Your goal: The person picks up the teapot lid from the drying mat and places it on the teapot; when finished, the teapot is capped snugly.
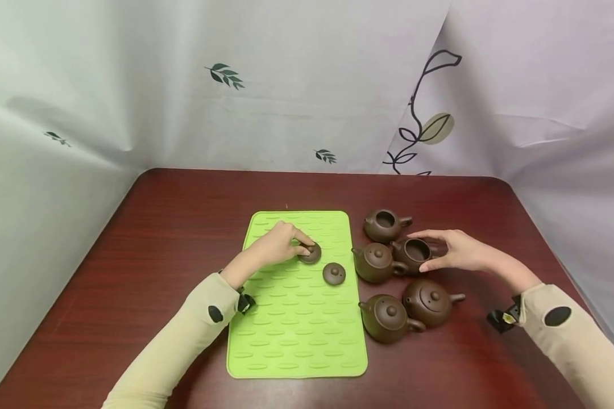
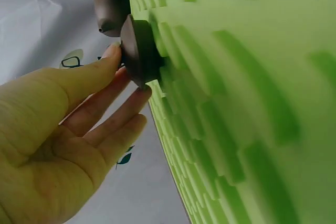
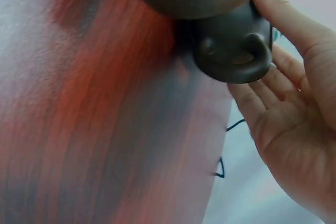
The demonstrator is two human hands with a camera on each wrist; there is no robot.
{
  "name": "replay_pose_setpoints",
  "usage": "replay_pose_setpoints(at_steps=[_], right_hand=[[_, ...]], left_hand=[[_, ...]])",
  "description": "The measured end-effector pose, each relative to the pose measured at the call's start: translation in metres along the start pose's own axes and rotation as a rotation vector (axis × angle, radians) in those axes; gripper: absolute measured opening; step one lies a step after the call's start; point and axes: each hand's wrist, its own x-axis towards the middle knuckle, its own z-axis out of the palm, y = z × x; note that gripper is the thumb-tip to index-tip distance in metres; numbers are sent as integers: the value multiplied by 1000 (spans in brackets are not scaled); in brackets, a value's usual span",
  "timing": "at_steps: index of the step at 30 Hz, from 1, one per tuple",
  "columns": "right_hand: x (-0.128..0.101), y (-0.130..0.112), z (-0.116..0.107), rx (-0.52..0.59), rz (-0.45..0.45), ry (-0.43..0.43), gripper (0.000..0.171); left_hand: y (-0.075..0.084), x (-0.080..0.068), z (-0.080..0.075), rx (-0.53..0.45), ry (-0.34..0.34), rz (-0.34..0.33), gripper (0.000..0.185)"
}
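Observation:
On the upper part of the green mat (image 1: 291,341), my left hand (image 1: 273,245) pinches a dark brown teapot lid (image 1: 314,254) between thumb and fingertips. The left wrist view shows this lid (image 2: 140,51) close over the ridged mat, its knob toward the fingers. A second lid (image 1: 334,274) lies knob up just beside it. At the right, my right hand (image 1: 460,251) holds a lidless brown teapot (image 1: 405,262) from behind its handle, thumb on the near side and fingers on the far side. In the right wrist view its looped handle (image 3: 236,72) faces the palm.
Around the held teapot stand another lidless teapot (image 1: 381,232) behind, a lidded teapot (image 1: 370,270) to the left, and two lidded teapots in front, one nearer (image 1: 384,328) and one beside it (image 1: 426,309). All sit on the reddish wooden table (image 1: 164,244), with curtains (image 1: 297,91) around it.

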Motion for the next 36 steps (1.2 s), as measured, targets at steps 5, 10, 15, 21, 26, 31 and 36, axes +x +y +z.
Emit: replay_pose_setpoints(at_steps=[5,10,15,21,26,31,36], right_hand=[[1,5,2,50,20,-2,66],[1,7,4,201,47,-39,68],[3,10,4,222,53,-39,68],[4,14,4,236,70,-41,69],[5,14,1,218,75,-46,70],[5,14,0,201,88,-52,70],[5,13,-1,194,106,-68,71]], left_hand=[[0,-2,0,-5,28,0,20],[1,0,-3,-24,69,22,21],[8,4,-6,-31,114,93,22],[20,12,-11,-36,164,141,20],[34,24,-11,-46,211,193,20],[50,41,-7,-50,251,250,19],[72,57,-1,-52,222,294,20]])
